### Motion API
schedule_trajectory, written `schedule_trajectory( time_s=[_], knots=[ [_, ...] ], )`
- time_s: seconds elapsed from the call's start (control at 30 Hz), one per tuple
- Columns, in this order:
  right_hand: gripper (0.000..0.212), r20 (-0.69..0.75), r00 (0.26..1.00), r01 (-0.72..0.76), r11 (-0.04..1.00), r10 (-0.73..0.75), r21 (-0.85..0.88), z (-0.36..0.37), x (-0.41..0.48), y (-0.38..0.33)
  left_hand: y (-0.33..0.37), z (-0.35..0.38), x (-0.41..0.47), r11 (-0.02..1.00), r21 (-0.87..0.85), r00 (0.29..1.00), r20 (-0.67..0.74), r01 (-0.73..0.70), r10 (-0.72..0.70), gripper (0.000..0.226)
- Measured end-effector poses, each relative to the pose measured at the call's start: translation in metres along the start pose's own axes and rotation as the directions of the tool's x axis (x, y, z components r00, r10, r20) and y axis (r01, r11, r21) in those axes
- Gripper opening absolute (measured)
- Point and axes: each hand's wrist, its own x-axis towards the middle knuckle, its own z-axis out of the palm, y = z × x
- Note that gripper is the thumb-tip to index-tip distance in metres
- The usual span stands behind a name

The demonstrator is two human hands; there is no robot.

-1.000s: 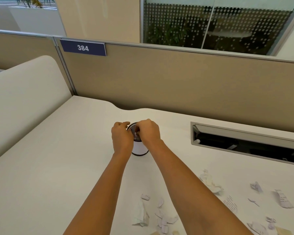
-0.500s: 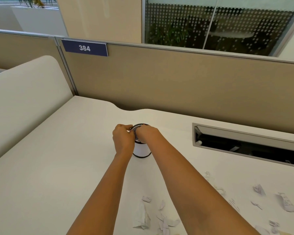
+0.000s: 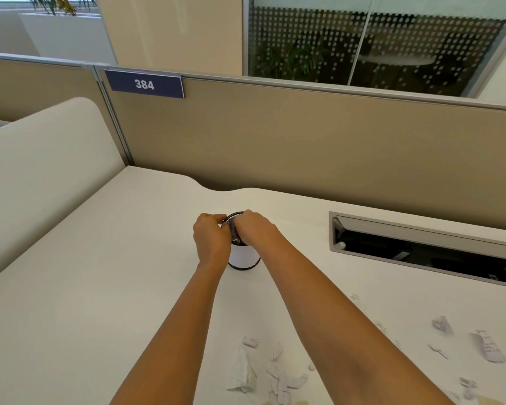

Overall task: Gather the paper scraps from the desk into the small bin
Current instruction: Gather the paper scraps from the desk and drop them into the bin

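The small bin (image 3: 244, 257), a white cylinder with a dark mesh top and black base ring, stands mid-desk. My left hand (image 3: 211, 239) is closed against its left rim, and my right hand (image 3: 254, 228) is closed over its top right. Both hands grip the bin's rim. The bin's opening is mostly hidden by my fingers. Torn white paper scraps (image 3: 278, 375) lie in a cluster on the desk between my forearms near the front, and more scraps (image 3: 485, 347) are scattered to the right.
A long cable slot (image 3: 421, 249) with a raised grey flap cuts into the desk (image 3: 100, 287) at the right. A tan partition (image 3: 304, 147) with a "384" sign (image 3: 145, 84) backs the desk. A cream side divider (image 3: 41, 171) stands at the left.
My hands and the bin stay nearly in place. My right hand has lowered a little over the bin's top, fingers settling on the rim.
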Motion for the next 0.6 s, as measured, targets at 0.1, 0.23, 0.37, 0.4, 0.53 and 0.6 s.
schedule_trajectory(
  time_s=[0.1, 0.23, 0.37, 0.4, 0.53, 0.6],
  knots=[
    [0.022, -0.067, 0.998, 0.001, 0.999, 0.002, 0.044, 0.005, -0.001, 0.007, 0.004, -0.003, -0.003, 1.0, 0.019, 1.0, -0.002, 0.005, -0.005, 0.029],
    [0.028, -0.313, 0.95, 0.077, 0.983, -0.022, 0.165, 0.012, -0.018, 0.031, 0.011, -0.012, -0.011, 0.996, 0.066, 0.998, -0.033, -0.055, 0.057, 0.031],
    [0.041, -0.374, 0.927, 0.064, 0.964, 0.038, 0.257, 0.024, -0.048, 0.06, 0.012, -0.02, -0.029, 0.988, 0.086, 0.99, -0.047, -0.128, 0.132, 0.028],
    [0.041, -0.367, 0.928, 0.045, 0.963, 0.058, 0.266, 0.029, -0.056, 0.065, 0.011, -0.021, -0.036, 0.986, 0.092, 0.989, -0.045, -0.138, 0.142, 0.027],
    [0.035, -0.308, 0.942, -0.04, 0.954, 0.135, 0.297, 0.053, -0.088, 0.086, 0.006, -0.027, -0.066, 0.982, 0.116, 0.988, -0.027, -0.148, 0.152, 0.025],
    [0.031, -0.284, 0.945, -0.069, 0.948, 0.162, 0.311, 0.065, -0.104, 0.094, 0.002, -0.029, -0.082, 0.982, 0.127, 0.99, 0.007, -0.142, 0.142, 0.029]
  ],
)
